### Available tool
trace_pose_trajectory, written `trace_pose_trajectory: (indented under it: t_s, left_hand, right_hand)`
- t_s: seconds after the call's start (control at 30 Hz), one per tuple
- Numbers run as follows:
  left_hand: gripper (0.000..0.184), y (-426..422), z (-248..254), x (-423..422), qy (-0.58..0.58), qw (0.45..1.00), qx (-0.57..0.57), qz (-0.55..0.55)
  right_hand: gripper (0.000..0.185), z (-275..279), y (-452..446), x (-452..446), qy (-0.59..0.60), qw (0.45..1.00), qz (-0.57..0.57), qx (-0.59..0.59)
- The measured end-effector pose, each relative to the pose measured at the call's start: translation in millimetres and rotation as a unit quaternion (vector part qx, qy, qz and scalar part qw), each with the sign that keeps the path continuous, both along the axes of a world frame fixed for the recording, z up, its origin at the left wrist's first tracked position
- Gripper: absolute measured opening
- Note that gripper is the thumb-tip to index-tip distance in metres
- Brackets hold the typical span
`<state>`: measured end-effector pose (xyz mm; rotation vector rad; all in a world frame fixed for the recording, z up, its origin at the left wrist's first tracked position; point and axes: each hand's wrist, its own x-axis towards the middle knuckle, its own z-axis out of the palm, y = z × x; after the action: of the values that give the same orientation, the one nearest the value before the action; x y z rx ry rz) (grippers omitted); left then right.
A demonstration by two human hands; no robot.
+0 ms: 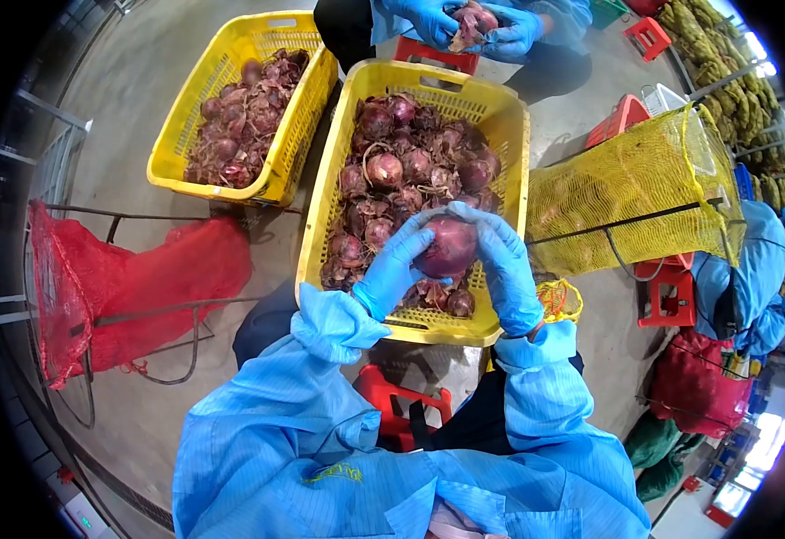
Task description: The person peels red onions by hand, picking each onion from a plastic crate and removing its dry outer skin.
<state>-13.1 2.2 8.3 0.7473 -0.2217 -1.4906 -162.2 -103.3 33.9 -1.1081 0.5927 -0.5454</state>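
A smooth purple-red onion (pixel 447 247) is held between my two blue-gloved hands, above the near part of a yellow crate (pixel 310 235). My left hand (pixel 396 266) curls round its left side, and my right hand (pixel 504 265) wraps its right side. Beneath them, the crate holds many red onions (pixel 384 170) with loose, papery skins. Across the crate, a co-worker's gloved hands (pixel 511 32) hold another onion (pixel 473 23) with peeling skin.
Another yellow crate (pixel 161 162) of onions stands at the upper left. A red mesh bag (pixel 141 278) hangs on a metal frame at left, a yellow mesh bag (pixel 626 193) at right. Red stools (pixel 671 296) stand at right, and one (pixel 392 400) is beneath me.
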Motion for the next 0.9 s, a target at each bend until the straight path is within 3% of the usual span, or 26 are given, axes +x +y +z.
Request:
trace_pose_trajectory:
  t_s: [0.1, 0.3, 0.4, 0.43, 0.53, 0.63, 0.67, 0.77, 0.9]
  left_hand:
    - [0.046, -1.0, -6.9, -4.1, 0.013, 0.999, -0.03, 0.01]
    - [0.07, -3.6, -24.4, -6.4, -0.104, 0.991, -0.084, -0.029]
    - [0.079, -5.2, -22.8, -6.4, -0.146, 0.982, -0.103, -0.068]
    - [0.08, -4.3, -17.2, -6.6, -0.128, 0.985, -0.092, -0.067]
    - [0.081, 1.7, -12.6, -4.7, -0.014, 0.995, -0.078, -0.065]
    - [0.083, 5.4, -11.3, -1.2, 0.042, 0.993, -0.076, -0.08]
    - [0.083, 6.4, -11.4, 0.3, 0.044, 0.993, -0.076, -0.083]
    - [0.082, 3.5, -15.6, -1.9, 0.047, 0.99, -0.094, -0.094]
    - [0.088, -5.1, -25.6, -8.9, -0.072, 0.981, -0.137, -0.113]
  right_hand:
    - [0.045, 1.3, 0.1, 0.4, 0.0, 1.0, 0.011, 0.006]
    - [0.052, -3.7, -4.6, 2.4, 0.002, 0.995, 0.062, 0.077]
    - [0.068, 13.9, 4.6, 3.4, 0.047, 0.992, 0.108, -0.055]
    - [0.08, 10.8, 3.8, 5.4, 0.053, 0.991, 0.114, -0.056]
    - [0.085, 20.1, 6.4, 8.8, 0.063, 0.976, 0.118, -0.171]
    - [0.089, 27.7, 10.7, 13.9, 0.03, 0.985, 0.112, -0.127]
    - [0.088, 26.0, 11.2, 11.5, 0.025, 0.991, 0.115, -0.06]
    - [0.073, 28.1, 19.2, 12.2, 0.022, 0.996, 0.074, -0.054]
    - [0.053, 16.3, 19.0, 3.9, 0.055, 0.997, 0.019, -0.042]
